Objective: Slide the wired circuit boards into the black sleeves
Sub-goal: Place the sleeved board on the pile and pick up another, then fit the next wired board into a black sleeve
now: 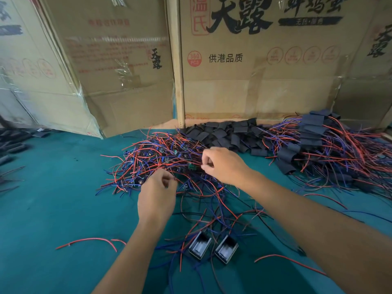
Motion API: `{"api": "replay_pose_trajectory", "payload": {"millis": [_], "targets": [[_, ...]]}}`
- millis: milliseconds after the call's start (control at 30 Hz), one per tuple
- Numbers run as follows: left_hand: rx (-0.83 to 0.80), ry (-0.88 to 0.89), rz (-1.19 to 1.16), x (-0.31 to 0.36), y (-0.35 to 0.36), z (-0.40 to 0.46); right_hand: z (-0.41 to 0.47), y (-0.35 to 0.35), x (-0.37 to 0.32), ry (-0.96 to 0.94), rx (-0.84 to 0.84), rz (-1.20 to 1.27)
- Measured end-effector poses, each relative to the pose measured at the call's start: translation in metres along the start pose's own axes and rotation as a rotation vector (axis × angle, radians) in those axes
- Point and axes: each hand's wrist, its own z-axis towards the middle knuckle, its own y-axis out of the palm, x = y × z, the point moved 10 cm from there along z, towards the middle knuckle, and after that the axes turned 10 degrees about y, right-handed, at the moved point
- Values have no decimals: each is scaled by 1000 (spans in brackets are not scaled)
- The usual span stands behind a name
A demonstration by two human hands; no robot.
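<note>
A tangled heap of small circuit boards with red, blue and black wires [161, 162] lies on the green table. Behind it sits a pile of flat black sleeves [224, 134]. My left hand [157, 198] is over the near side of the heap, its fingers curled and pinching red wires. My right hand [222, 164] is at the heap's right side, thumb and fingers pinching wires next to a small green board [192, 166]. Which board each wire leads to is hidden in the tangle.
A stack of sleeved boards with wires [318, 145] fills the right. Two small black open boxes [212, 247] stand near me. Loose wires [91, 241] lie at the front left. Cardboard walls [254, 92] close the back. More black pieces [12, 145] lie far left.
</note>
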Motion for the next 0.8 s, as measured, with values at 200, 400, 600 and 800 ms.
{"api": "replay_pose_trajectory", "payload": {"millis": [200,400,600,800], "targets": [[-192,157,328,5,17,1,-12,19,16,84,-183,-12],[-215,216,408,5,20,3,-18,18,6,38,-126,-64],[-131,318,382,24,6,5,-18,27,10,71,-193,17],[181,438,-39,52,-42,9,-10,-8,58,233,-72,438]]}}
